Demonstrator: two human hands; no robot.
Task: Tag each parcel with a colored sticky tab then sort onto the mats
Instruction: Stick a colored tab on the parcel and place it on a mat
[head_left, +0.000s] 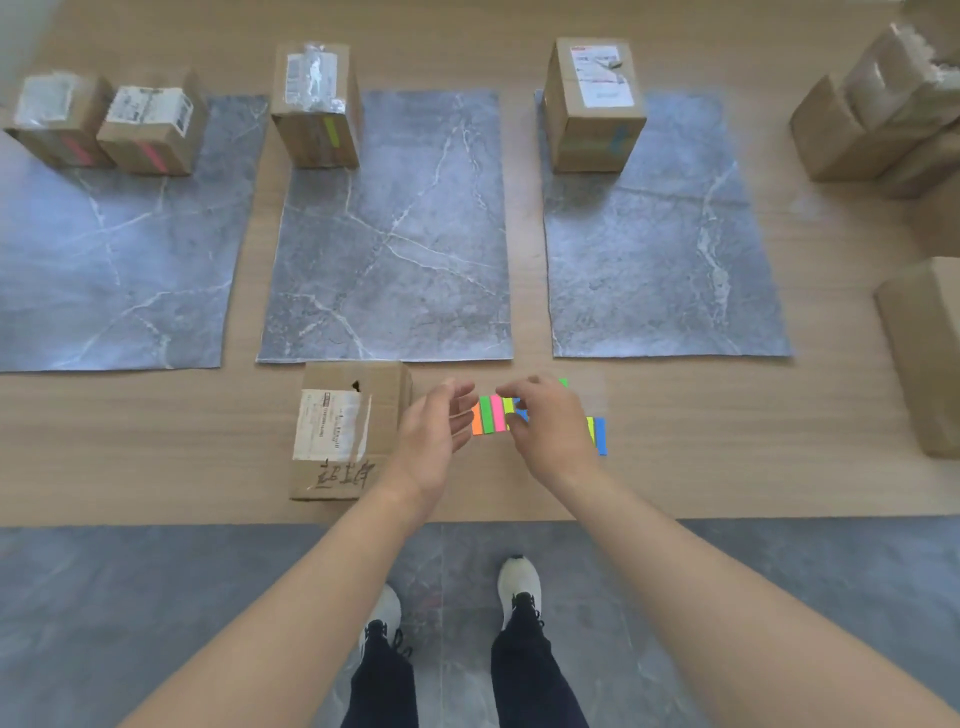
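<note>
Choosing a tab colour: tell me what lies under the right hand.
Coloured sticky tabs: orange, green and pink show left of the right hand, yellow and blue right of it. Those in the middle are covered.

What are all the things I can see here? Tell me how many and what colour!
Mats: three, grey marbled, side by side on the wooden surface.
Pink-tabbed parcels: two, brown, far end of left mat.
Yellow-tabbed parcel: one, brown, far end of middle mat.
Blue-tabbed parcel: one, brown, far end of right mat.
Front parcel: one, brown, no tab showing, near edge.
Other parcels: several, brown, right side.
Sticky tabs: orange, green, pink, yellow, blue, under the hands.
Shoes: two, white, grey floor.
Left hand: open, beside tabs.
Right hand: fingers curled on tabs.
</note>
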